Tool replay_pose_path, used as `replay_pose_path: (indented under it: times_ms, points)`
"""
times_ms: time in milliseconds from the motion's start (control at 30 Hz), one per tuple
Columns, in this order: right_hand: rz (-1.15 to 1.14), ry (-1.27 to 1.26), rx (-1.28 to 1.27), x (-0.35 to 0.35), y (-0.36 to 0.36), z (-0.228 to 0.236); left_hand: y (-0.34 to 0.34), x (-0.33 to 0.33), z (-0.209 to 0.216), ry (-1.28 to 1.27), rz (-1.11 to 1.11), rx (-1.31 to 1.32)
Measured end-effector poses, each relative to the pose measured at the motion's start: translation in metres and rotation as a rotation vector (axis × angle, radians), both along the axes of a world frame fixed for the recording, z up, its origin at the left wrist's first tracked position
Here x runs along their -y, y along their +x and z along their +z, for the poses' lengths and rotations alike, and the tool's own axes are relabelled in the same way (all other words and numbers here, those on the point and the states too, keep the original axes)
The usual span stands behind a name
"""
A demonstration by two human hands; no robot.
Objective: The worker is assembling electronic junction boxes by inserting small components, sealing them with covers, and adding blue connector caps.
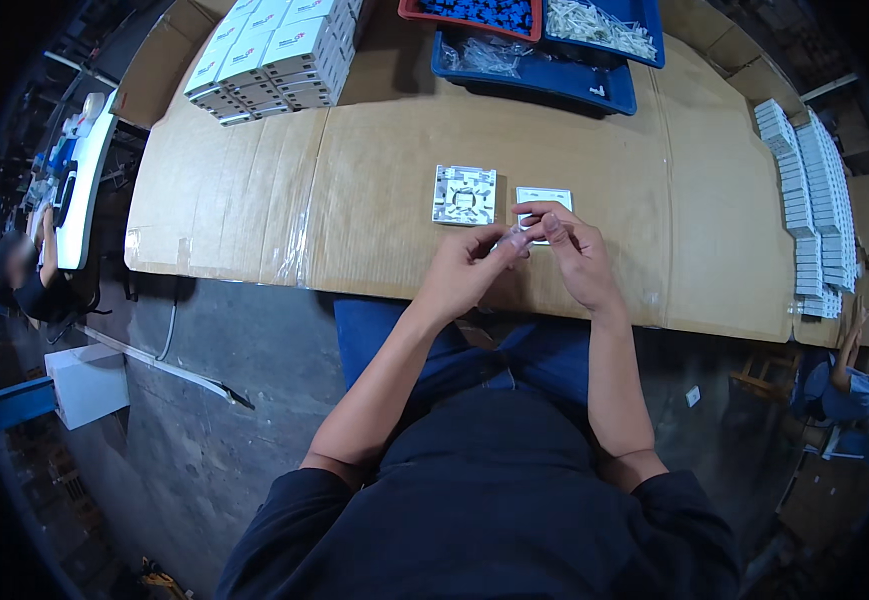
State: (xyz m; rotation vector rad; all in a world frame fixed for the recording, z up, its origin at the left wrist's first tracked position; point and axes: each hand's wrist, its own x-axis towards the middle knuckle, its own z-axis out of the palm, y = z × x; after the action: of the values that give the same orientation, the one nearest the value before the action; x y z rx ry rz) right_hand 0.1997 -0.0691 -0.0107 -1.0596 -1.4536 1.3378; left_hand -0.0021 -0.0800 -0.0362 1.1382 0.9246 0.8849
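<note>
My left hand (pixel 467 270) is closed in a pinch near the table's front edge. Its fingertips meet those of my right hand (pixel 583 258), which is also closed, with bent fingers. Something small and pale, perhaps clear plastic, shows between the fingertips; its kind cannot be made out. Just beyond my right fingers, partly covered by them, lies a flat white square piece (pixel 545 194) with a thin dark border. To its left sits a square box (pixel 466 195) with a grey and white pattern and a round ring mark in the middle.
White boxes (pixel 290 50) stand stacked at the far left of the cardboard-covered table (pixel 375 200). Blue trays (pixel 555 95) and a red tray (pixel 470 30) hold small blue parts, white pieces and clear bags. Rows of white boxes (pixel 805 200) line the right edge. Other people sit at both sides.
</note>
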Motion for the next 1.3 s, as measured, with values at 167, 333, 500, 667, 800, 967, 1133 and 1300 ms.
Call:
replay_pose_path:
  times_ms: [167,333,500,667,800,967,1133,1300]
  points:
    - [0.059,0.076,0.008,0.000,0.001,0.001,0.000,0.003,0.004,-0.357,-0.049,0.286]
    - [0.124,-0.077,-0.009,0.001,-0.001,0.004,0.001,0.007,0.009,-0.581,-0.103,0.421]
    - [0.232,-0.103,0.010,0.002,0.000,0.004,0.000,0.005,0.007,-0.610,-0.202,0.510]
    - [0.243,-0.156,0.086,-0.001,-0.002,0.002,0.001,0.005,-0.001,-0.624,-0.187,0.506]
    - [0.272,-0.154,0.149,-0.002,0.001,-0.005,0.002,0.004,-0.003,-0.636,-0.200,0.536]
    - [0.289,-0.230,0.119,-0.004,0.000,0.003,0.001,0.001,-0.020,-0.656,-0.223,0.551]
    - [0.231,-0.038,0.183,-0.034,0.020,0.005,-0.004,-0.004,-0.031,-0.661,-0.263,0.638]
    - [-0.062,0.000,0.307,-0.103,0.062,0.018,-0.010,-0.010,-0.036,-0.746,-0.289,0.786]
